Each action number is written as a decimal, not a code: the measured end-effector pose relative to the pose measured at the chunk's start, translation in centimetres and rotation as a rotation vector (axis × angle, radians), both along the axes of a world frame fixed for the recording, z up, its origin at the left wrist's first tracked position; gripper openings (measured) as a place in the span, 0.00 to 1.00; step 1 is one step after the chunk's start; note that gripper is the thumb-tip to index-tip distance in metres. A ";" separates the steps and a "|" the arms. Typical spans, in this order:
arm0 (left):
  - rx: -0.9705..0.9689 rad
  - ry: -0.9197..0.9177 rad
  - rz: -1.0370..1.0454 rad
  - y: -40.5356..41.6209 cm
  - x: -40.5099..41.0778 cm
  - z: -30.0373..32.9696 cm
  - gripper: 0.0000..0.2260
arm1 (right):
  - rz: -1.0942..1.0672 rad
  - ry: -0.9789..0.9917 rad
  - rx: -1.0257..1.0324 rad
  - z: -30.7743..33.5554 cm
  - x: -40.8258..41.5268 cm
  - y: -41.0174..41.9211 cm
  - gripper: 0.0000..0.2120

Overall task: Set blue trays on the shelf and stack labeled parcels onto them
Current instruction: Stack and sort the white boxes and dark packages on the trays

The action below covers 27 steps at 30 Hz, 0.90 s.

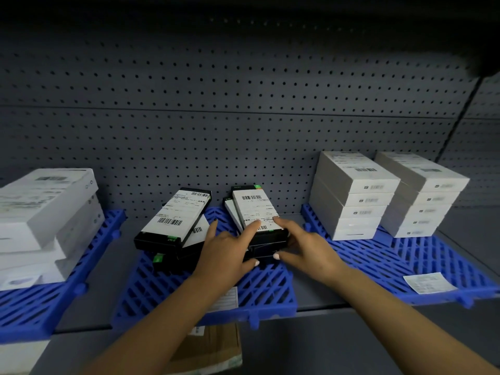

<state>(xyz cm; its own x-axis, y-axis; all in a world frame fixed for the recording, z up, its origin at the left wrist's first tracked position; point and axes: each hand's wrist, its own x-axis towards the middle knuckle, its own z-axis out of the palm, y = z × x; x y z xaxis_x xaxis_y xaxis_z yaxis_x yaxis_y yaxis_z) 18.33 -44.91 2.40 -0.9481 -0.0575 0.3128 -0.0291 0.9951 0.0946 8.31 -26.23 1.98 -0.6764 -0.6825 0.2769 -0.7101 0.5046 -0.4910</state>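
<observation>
shelf [311, 299] grey | on it: left blue tray [40, 307] | middle blue tray [162, 288] | right blue tray [378, 255]

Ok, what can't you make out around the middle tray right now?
Head view only:
- Label text on the black parcels: too small.
- Lower boxes of that stack: hidden by left hand and right hand.
- Paper slip on the middle tray: covered by the left forearm.
- Left white stack: blurred, cut off.
</observation>
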 end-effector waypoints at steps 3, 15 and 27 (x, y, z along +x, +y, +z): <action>-0.003 -0.007 0.005 -0.2 -0.1 0.2 0.34 | 0.005 0.068 0.073 0.2 0.3 -0.2 0.35; -0.038 0.016 -0.018 -1.4 0.1 -0.4 0.37 | 0.071 0.394 0.233 0.3 0.4 0.2 0.35; -0.224 0.292 -0.116 -0.6 0.0 -1.3 0.39 | 0.095 0.624 0.141 0.1 -0.1 1.4 0.31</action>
<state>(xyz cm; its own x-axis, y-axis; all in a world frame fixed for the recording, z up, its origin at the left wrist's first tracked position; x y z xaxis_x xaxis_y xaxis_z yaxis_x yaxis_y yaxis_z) 18.32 -45.48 1.07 -0.8132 0.1452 0.5636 0.0806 0.9872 -0.1379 8.26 -24.88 2.05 -0.3519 -0.7902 0.5017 -0.8856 0.4547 0.0950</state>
